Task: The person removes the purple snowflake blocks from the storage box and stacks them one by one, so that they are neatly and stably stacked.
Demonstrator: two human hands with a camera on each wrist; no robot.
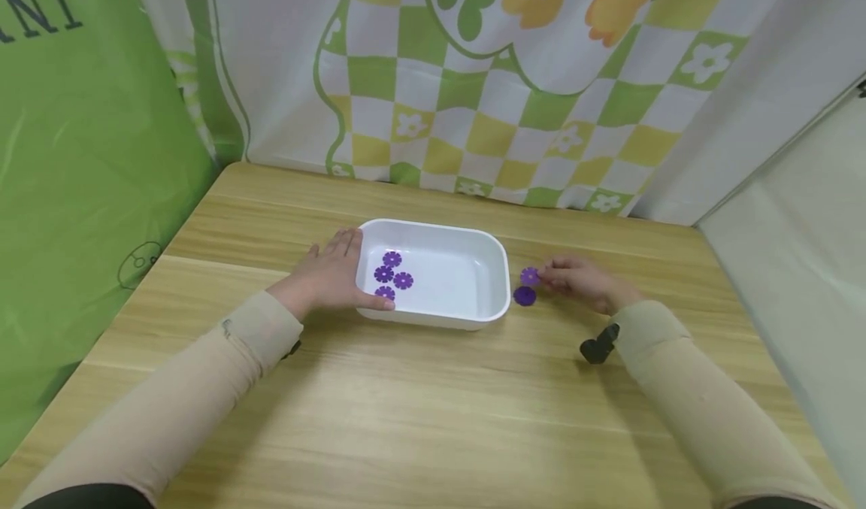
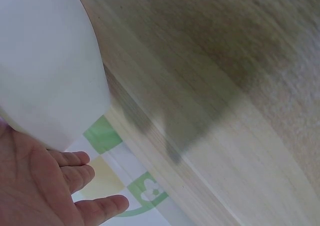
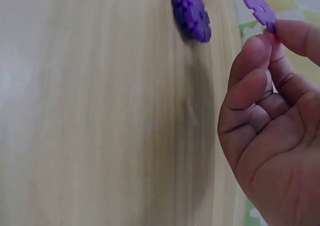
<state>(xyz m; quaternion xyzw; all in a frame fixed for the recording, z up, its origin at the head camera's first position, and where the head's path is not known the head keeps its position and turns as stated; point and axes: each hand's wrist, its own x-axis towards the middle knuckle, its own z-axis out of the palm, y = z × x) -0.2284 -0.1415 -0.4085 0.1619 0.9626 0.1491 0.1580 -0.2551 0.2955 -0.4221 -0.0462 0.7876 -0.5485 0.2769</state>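
A white rectangular plastic box [image 1: 446, 268] stands mid-table, with several purple notched snowflake discs [image 1: 403, 280] lying at its left end. My left hand [image 1: 331, 276] rests against that end, thumb along the front rim. In the left wrist view its fingers [image 2: 102, 208] extend fairly straight beside the box wall [image 2: 55, 70]. Right of the box, my right hand [image 1: 578, 280] pinches one purple snowflake disc [image 3: 257, 6] by its edge between thumb and forefinger, its other fingers curled toward the palm. Close by, a small stack of darker purple discs [image 1: 524, 296] sits on the table.
The wooden table [image 1: 419, 404] carries the box and the discs. A checkered, flowered curtain [image 1: 501, 133] hangs along its far edge. Green cloth [image 1: 81, 193] covers the left side, and a pale panel [image 1: 798, 216] borders the right.
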